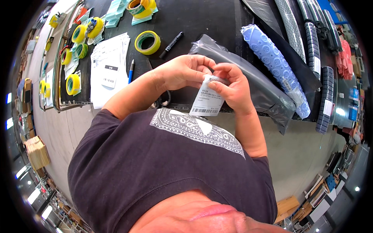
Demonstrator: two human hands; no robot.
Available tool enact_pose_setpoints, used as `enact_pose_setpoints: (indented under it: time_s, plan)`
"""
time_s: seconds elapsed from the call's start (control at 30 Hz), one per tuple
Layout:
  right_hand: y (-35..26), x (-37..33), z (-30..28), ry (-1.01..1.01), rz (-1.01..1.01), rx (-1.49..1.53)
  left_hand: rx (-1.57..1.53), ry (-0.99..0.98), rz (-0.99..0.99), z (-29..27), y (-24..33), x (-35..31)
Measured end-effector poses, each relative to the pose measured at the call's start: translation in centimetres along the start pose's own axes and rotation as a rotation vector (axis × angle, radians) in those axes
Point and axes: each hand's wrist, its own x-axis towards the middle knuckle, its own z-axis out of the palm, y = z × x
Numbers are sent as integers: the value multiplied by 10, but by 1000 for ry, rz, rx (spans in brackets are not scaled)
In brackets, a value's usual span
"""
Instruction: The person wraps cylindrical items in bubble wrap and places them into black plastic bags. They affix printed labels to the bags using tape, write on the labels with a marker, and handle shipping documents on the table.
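A white printed label [207, 101] with a barcode hangs between my hands in front of my chest. My right hand [234, 86] pinches its upper corner, thumb on the printed face. The fingers of my left hand [185, 72] are bent together at the label's top edge, close to the right fingertips. Just beyond, a grey plastic bag [229, 64] lies on the black table. Scissors [166, 99] are partly hidden under my left forearm. A blue pen [131, 72], a black marker [171, 45] and a roll of yellow tape [147, 42] lie past my left arm.
A stack of printed sheets [110, 58] lies at the left. More yellow tape rolls [79, 34] sit at the far left. On the right are a blue patterned roll [274, 64] in clear wrap and several dark wrapped rolls [327, 89]. The table's near edge runs past my waist.
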Motion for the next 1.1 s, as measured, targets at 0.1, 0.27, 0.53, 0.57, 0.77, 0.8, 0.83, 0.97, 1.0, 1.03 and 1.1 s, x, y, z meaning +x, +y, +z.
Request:
enact_pose_setpoints:
  time_s: [0.1,0.27,0.53,0.57,0.77,0.8,0.83,0.97,1.0,1.03,1.1]
  plan:
    - [1,-5,-18,-35,-38,2,-112,16,33,11,-19,17]
    - [10,-12,-34,-27,-26,32,-113,177,10,25,-38,26]
    - [5,-13,-44,69,61,-64,551,256,70,28,-17,19]
    - [3,-14,-46,72,96,-63,823,202,103,29,-15,22]
    - [-5,-22,-65,-174,206,459,544,356,61,34,-18,28]
    - [2,-20,-70,-329,266,713,429,352,111,39,-20,30]
    - [5,-21,-74,-346,273,831,351,360,85,41,-22,33]
    - [28,-25,-73,-142,230,703,211,425,70,48,-32,45]
    - [24,-26,-63,-60,135,636,244,438,89,48,-34,47]
    - [26,-26,-60,-15,92,566,278,451,106,48,-37,49]
    - [30,-28,-58,79,8,423,319,457,159,50,-40,52]
